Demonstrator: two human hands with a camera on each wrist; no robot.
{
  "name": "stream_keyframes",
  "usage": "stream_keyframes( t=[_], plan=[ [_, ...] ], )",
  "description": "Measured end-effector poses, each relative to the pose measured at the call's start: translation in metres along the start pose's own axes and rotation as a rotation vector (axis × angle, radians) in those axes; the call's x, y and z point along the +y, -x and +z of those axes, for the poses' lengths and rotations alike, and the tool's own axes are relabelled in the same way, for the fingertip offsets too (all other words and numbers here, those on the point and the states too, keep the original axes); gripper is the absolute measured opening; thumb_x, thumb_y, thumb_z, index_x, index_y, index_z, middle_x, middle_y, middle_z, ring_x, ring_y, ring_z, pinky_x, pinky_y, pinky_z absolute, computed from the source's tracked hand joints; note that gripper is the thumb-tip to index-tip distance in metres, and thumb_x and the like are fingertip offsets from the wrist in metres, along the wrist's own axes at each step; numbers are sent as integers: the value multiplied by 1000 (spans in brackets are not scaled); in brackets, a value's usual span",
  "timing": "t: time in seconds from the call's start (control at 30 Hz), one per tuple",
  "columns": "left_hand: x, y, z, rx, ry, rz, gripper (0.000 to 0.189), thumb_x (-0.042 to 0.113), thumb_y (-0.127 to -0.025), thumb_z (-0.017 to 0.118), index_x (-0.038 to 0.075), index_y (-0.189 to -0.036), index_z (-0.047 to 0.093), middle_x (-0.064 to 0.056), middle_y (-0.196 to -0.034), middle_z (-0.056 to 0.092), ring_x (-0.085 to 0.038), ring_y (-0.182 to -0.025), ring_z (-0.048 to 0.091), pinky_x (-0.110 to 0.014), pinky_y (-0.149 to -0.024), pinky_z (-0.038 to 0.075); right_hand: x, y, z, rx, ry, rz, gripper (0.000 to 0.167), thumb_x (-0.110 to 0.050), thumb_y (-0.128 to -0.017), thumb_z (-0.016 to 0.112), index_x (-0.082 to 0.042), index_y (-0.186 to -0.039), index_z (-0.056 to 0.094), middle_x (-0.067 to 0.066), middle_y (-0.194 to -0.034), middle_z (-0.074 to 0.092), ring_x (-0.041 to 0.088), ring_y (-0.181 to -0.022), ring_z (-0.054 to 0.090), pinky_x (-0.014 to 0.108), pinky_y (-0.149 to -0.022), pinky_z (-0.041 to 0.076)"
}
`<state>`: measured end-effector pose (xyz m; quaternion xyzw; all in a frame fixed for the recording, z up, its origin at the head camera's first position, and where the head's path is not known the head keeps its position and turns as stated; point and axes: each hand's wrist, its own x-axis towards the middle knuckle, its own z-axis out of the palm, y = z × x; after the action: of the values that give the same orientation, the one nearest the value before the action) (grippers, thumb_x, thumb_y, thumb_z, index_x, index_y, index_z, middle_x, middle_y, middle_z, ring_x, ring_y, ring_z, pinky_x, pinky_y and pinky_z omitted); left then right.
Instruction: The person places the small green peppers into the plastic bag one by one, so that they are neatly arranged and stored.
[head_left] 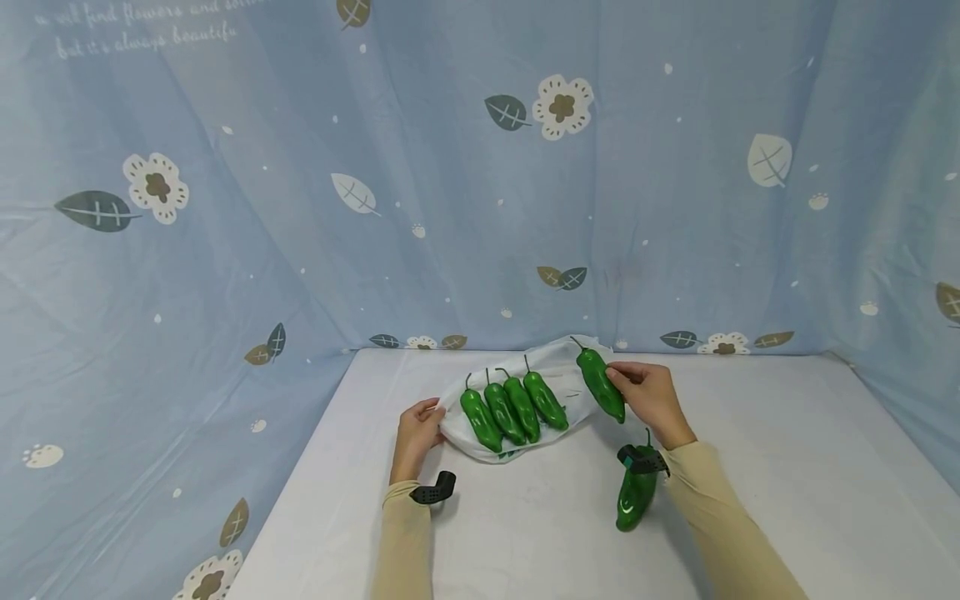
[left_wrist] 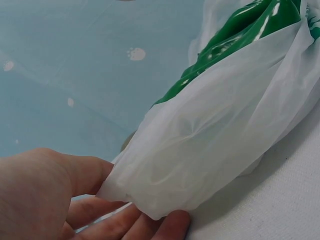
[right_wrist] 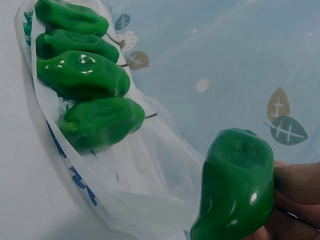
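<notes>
A white plastic bag (head_left: 557, 357) lies spread at the back of the table, with several green peppers (head_left: 545, 400) side by side on it, stems pointing to the back. My left hand (head_left: 417, 437) pinches the bag's left edge between thumb and fingers; the left wrist view shows the thin plastic (left_wrist: 190, 150) pulled up there. Over the bag's right end, my right hand (head_left: 651, 402) holds another green pepper (right_wrist: 237, 185) by its side, its stem upward. One more green pepper (head_left: 634, 502) rests on the table under my right wrist, partly covered by the wrist camera.
The white table (head_left: 525, 533) reaches back to a blue curtain (head_left: 465, 183) printed with flowers and leaves, which also hangs along both sides. Black wrist cameras sit on both forearms. Printed lettering (right_wrist: 82, 185) shows on the bag's near side.
</notes>
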<state>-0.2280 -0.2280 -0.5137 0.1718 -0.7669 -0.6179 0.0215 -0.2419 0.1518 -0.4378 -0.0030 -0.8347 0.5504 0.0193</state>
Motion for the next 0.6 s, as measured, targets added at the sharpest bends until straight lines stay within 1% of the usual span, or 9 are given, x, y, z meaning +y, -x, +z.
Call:
stream_keyframes(
  t=[0.2,0.3,0.47,0.6],
  plan=[
    [0,1,0,-4,-6,-3,41,20,-103,60,2,-141,60,-25,-133,67,-22,-102,70,-30,-77,63,4,-9,9,7,14,-21,36,-21,-105,61,5,-129,68,28,-122,71,6,-86,66,15,-70,55],
    [-1,1,0,-4,-8,-10,41,20,-103,60,2,-140,60,-25,-132,67,-23,-102,71,-30,-77,63,6,-13,13,8,21,-26,35,-19,-105,61,6,-129,68,28,-122,70,9,-88,68,15,-70,55],
    [-1,1,-1,-7,-10,-14,42,20,-103,60,2,-141,60,-25,-133,67,-26,-105,71,-30,-78,63,7,-18,19,7,48,-38,34,-18,-105,61,6,-127,69,29,-124,71,27,-101,71,16,-72,56],
    [0,1,-1,-7,-5,-9,42,20,-103,60,2,-141,60,-25,-134,67,-25,-106,70,-29,-78,62,7,-22,23,1,66,-40,34,-18,-105,61,6,-127,69,28,-125,71,33,-107,70,17,-74,56]
  ],
)
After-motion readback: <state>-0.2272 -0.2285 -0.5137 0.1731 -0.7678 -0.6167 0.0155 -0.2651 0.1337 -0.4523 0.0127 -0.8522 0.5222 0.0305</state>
